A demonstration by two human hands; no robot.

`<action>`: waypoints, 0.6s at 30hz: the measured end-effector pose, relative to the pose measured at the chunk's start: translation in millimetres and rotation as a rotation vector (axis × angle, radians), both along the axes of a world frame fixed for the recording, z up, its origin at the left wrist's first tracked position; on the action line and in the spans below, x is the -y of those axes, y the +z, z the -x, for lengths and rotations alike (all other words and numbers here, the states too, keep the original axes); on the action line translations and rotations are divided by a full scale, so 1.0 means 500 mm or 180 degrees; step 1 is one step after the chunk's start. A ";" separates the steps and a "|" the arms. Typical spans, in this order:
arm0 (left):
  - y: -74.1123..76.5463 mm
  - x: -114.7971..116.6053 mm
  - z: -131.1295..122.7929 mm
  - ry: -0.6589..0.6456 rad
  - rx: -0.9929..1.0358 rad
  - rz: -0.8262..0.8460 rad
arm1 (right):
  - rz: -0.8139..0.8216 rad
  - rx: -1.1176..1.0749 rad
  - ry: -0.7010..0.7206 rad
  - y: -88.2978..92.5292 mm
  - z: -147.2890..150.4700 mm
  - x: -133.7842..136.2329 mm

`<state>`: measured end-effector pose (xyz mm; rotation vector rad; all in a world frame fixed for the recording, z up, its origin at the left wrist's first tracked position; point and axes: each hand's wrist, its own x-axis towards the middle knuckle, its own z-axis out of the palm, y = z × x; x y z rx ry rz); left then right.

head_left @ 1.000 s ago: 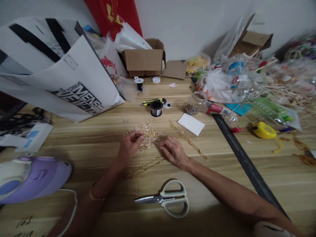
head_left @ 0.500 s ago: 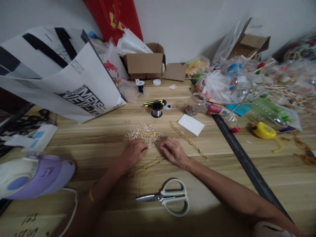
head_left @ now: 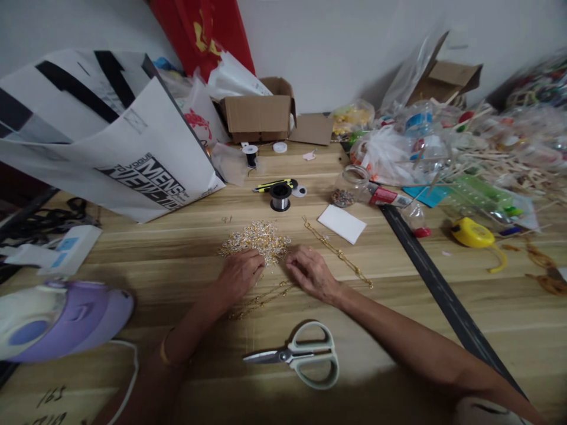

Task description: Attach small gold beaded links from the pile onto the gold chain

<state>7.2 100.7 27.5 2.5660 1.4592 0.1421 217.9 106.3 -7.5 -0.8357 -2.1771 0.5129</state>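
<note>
A heap of small gold and clear beads or findings (head_left: 254, 237) lies on the wooden table. My left hand (head_left: 241, 273) rests at its near edge, fingers curled and thumb against them; what they hold, if anything, is too small to make out. Just right of the heap, my right hand (head_left: 313, 274) is also closed, its fingertips curled under. Between and below the hands runs a gold chain (head_left: 261, 301), one end reaching close to my right hand. Another gold chain (head_left: 340, 254) stretches out on the table to the right of that hand.
Closest to me are scissors (head_left: 305, 354). Beyond the heap stand a wire spool (head_left: 280, 198) and a yellow cutter (head_left: 266, 186). A white card (head_left: 342, 224), bead jar (head_left: 349, 188) and tape measure (head_left: 473, 232) lie right; a purple-white appliance (head_left: 84, 321) and paper bag (head_left: 110, 153) stand left.
The view has shifted very slightly. Both hands stay in nearly the same place and remain closed.
</note>
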 end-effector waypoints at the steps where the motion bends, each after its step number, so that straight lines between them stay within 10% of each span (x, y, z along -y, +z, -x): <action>1: 0.000 0.001 0.000 -0.0050 -0.0044 -0.0049 | -0.0003 0.0001 -0.0001 0.000 0.000 0.000; 18: -0.014 0.007 -0.004 -0.0365 -0.0637 -0.0164 | -0.0004 0.0053 -0.0005 -0.001 0.000 -0.001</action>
